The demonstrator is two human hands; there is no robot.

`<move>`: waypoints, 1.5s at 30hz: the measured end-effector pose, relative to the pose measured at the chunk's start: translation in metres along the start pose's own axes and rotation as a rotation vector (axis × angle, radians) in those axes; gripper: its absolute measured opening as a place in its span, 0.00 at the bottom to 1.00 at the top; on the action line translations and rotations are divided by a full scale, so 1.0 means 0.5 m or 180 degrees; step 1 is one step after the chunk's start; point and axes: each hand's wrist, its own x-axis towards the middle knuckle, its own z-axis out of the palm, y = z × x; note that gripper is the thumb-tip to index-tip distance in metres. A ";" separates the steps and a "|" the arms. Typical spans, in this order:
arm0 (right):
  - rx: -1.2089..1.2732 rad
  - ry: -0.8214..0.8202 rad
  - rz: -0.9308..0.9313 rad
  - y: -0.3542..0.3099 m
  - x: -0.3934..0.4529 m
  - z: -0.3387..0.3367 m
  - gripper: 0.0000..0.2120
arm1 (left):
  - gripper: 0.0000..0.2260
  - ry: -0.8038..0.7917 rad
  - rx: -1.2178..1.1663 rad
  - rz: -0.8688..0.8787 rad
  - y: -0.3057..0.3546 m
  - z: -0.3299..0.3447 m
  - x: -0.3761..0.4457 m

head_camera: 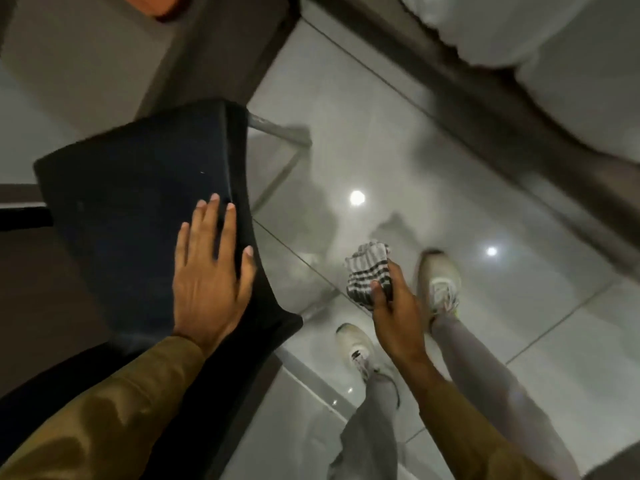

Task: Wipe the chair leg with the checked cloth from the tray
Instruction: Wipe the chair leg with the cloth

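A dark padded chair (131, 188) stands at the left, seen from above. My left hand (211, 271) lies flat on its seat near the right edge, fingers spread. A thin metal chair leg (280, 174) slants down to the floor past the seat's far right corner. My right hand (391, 306) hangs over the floor to the right of the chair, closed on a bunched black-and-white checked cloth (369, 275). The cloth is apart from the chair leg. No tray is in view.
The floor (415, 168) is glossy pale tile with light reflections. My two feet in pale shoes (440, 282) stand below the right hand. A dark table edge (221, 46) is at the top left, and a white cushioned piece (554, 39) at the top right.
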 end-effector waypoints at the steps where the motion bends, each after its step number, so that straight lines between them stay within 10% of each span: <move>1: 0.0024 0.0092 0.0088 0.040 -0.009 0.023 0.20 | 0.30 -0.0022 0.0126 0.0176 -0.005 0.029 -0.003; 20: 0.2247 -0.0568 0.1207 0.187 -0.098 0.369 0.22 | 0.32 0.0720 -0.0848 0.0142 -0.024 0.247 -0.012; 37: 0.2535 -0.0518 0.1106 0.169 -0.124 0.385 0.37 | 0.32 0.1010 -0.0782 0.0090 -0.020 0.270 -0.003; 40: 0.2388 -0.0501 0.1024 0.182 -0.072 0.399 0.24 | 0.33 0.1040 -0.0755 0.0106 -0.022 0.271 0.000; 45: 0.2572 -0.0212 0.1748 0.212 0.028 0.392 0.40 | 0.33 0.1054 -0.0695 0.0126 -0.024 0.271 0.000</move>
